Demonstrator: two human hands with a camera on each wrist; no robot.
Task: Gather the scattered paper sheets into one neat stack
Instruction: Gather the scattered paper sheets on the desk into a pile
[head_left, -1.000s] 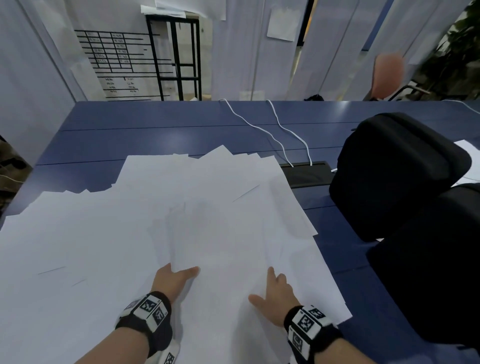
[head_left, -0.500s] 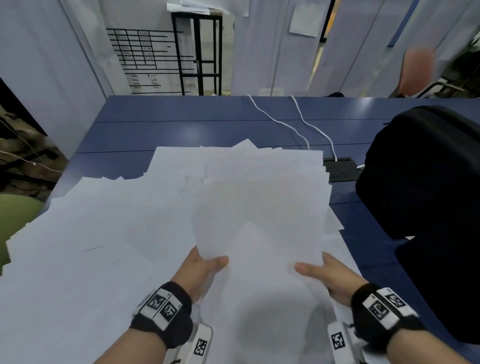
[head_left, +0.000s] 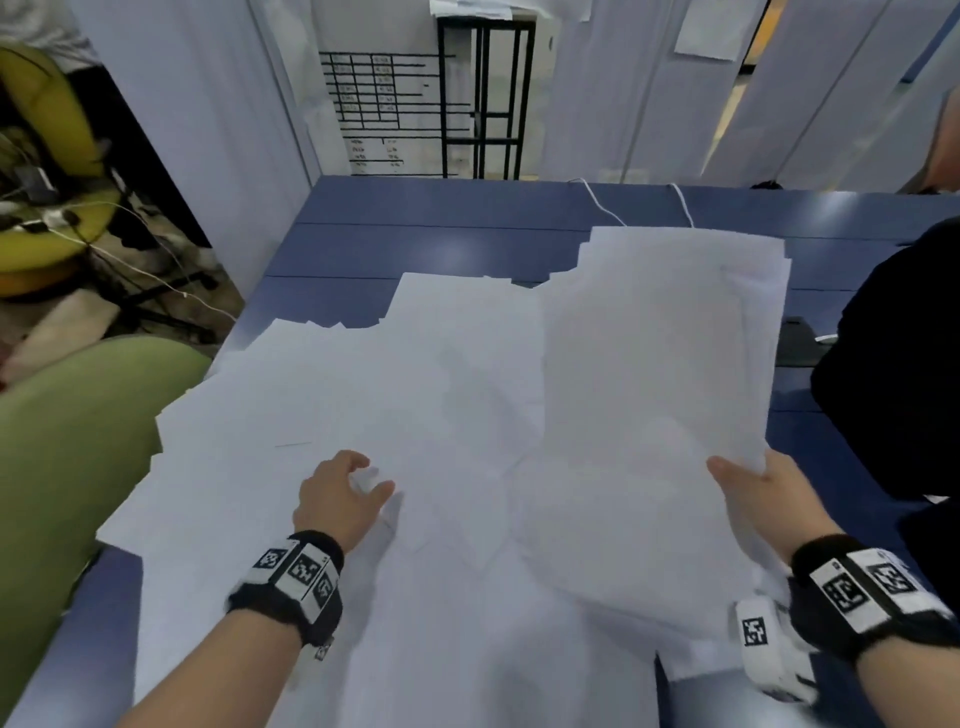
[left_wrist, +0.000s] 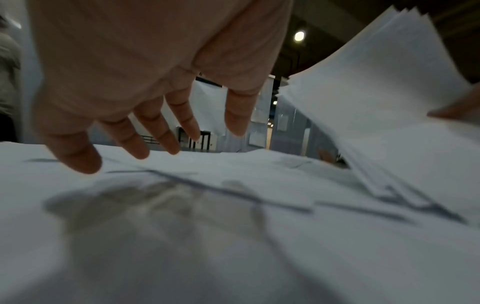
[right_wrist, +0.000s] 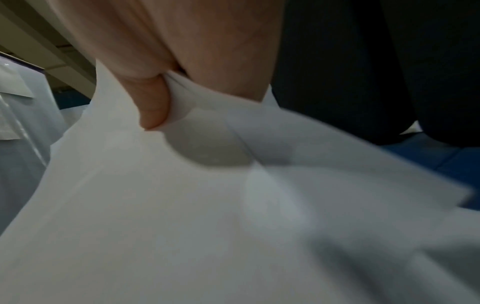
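Observation:
Many white paper sheets (head_left: 363, 405) lie spread and overlapping across the blue table (head_left: 415, 234). My right hand (head_left: 753, 483) pinches the near corner of a lifted bundle of sheets (head_left: 660, 364), thumb on top, and holds it tilted up at the right; in the right wrist view the thumb (right_wrist: 153, 102) presses into the paper (right_wrist: 182, 205). My left hand (head_left: 348, 488) hovers just over the loose sheets with fingers (left_wrist: 166, 131) spread and relaxed, holding nothing. The lifted bundle (left_wrist: 389, 102) shows fanned edges in the left wrist view.
A black chair back (head_left: 893, 364) stands close on the right. A green chair (head_left: 67, 441) sits at the left table edge. White cables (head_left: 602, 208) run along the far table. White partitions stand behind.
My left hand has let go of the bundle and moved left over the loose sheets. My right hand has carried the bundle to the right and higher. The view has swung left.

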